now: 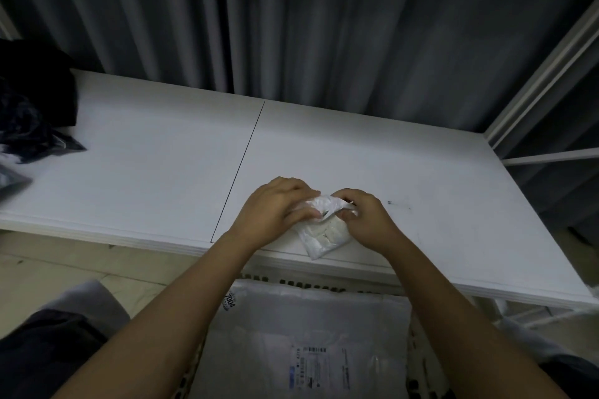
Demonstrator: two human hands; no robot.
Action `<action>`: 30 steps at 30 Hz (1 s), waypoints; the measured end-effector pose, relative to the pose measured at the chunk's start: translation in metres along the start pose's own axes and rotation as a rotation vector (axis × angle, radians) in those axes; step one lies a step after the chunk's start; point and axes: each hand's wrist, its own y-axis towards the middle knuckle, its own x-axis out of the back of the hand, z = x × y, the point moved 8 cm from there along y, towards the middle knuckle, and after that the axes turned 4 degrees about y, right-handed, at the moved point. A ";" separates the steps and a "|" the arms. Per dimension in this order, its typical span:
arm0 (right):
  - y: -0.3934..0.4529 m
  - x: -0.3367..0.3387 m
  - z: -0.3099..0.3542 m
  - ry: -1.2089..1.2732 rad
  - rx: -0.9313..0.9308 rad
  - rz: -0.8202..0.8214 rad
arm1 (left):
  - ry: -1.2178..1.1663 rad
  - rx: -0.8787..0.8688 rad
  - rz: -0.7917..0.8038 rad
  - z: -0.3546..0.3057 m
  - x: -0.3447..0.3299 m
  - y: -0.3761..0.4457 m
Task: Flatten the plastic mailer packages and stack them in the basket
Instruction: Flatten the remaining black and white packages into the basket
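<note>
Both hands, left hand (275, 207) and right hand (366, 217), pinch crumpled white mailer (325, 230) on worktop (146, 172) edge, above basket (256, 278).

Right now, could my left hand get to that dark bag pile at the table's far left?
Probably not freely: the left hand is gripping the small white mailer with the right hand, though bare table lies between it and the dark bags.

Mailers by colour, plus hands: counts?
White mailers: 2, small crumpled mailer held by both hands on the table, large flat mailer in the basket
Dark bags: 1 pile, number unclear
Hands: 2, left hand, right hand
Total: 5
</note>
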 end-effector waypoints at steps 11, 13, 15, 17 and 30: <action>0.010 0.005 0.001 -0.019 -0.030 0.116 | -0.350 0.260 -0.088 0.015 -0.008 0.002; 0.014 0.005 -0.002 -0.042 -0.041 0.154 | -0.333 0.337 -0.128 0.020 -0.005 0.004; 0.019 0.007 -0.007 -0.082 -0.088 0.185 | -0.281 0.478 -0.117 0.031 -0.006 0.005; 0.025 0.014 -0.013 -0.242 -0.140 0.156 | -0.234 0.620 -0.053 0.047 -0.013 0.002; 0.007 -0.108 -0.037 -0.612 -0.127 0.114 | 0.021 0.675 0.038 0.078 -0.038 -0.009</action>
